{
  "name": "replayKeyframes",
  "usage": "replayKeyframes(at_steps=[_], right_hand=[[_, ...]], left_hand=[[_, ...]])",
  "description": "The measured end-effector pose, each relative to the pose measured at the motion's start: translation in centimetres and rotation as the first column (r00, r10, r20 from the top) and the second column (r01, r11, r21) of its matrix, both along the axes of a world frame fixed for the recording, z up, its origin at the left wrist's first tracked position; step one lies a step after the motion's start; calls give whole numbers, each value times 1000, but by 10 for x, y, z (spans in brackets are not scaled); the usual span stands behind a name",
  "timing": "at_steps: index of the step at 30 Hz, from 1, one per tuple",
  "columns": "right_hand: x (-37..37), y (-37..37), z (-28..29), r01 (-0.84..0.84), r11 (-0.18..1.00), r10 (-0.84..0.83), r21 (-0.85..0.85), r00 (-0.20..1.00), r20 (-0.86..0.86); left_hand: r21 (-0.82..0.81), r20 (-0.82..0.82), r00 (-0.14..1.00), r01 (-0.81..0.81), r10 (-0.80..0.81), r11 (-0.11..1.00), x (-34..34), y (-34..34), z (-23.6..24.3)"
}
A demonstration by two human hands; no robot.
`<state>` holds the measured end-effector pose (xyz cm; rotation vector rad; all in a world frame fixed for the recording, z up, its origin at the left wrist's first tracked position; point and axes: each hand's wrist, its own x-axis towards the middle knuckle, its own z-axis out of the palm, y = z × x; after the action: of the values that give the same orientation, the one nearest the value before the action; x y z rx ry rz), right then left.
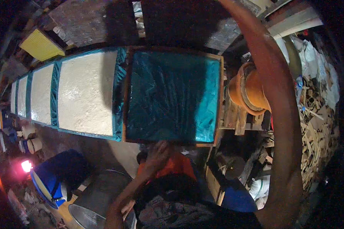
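Note:
In front of me lies a square wooden frame [221, 87] lined with wrinkled teal cloth [168, 95]. My left hand [159, 155] is at the frame's near edge, by its middle; its fingers are dim, and whether they grip the edge does not show. My right arm rises along the right side and runs out at the top, so the right hand is out of view. To the left, a row of slabs of white, moist-looking stuff [87, 91] lies in teal cloth, parted by cloth-covered bars.
An orange-brown bucket [252, 89] stands right of the frame, partly behind my arm. Wood scraps [317, 141] are heaped at the far right. Lower left are a blue drum [61, 171] and a wide round metal vessel [99, 198]. A yellow perforated crate [41, 45] sits at upper left.

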<state>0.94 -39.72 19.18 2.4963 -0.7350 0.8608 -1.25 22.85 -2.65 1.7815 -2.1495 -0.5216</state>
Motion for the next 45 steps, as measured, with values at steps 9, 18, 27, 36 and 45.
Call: replayKeyframes(at_steps=[9, 18, 27, 36, 45], right_hand=[[0, 15, 17, 159, 898, 139, 411, 783, -606], [-69, 161, 26, -155, 925, 296, 346, 864, -406], [-118, 346, -41, -427, 835, 517, 347, 825, -227], [-174, 392, -107, -101, 674, 176, 732, 984, -26], [-288, 320, -247, 20, -164, -709, 986, 693, -132]], left_hand=[[70, -63, 795, -599, 603, 798, 61, 99, 55], [-206, -314, 754, -647, 576, 734, 114, -18, 108], [499, -810, -451, -196, 374, 845, 187, -157, 143], [832, -554, -235, -198, 798, 519, 192, -96, 7], [669, -538, 104, -551, 837, 499, 182, -92, -17]])
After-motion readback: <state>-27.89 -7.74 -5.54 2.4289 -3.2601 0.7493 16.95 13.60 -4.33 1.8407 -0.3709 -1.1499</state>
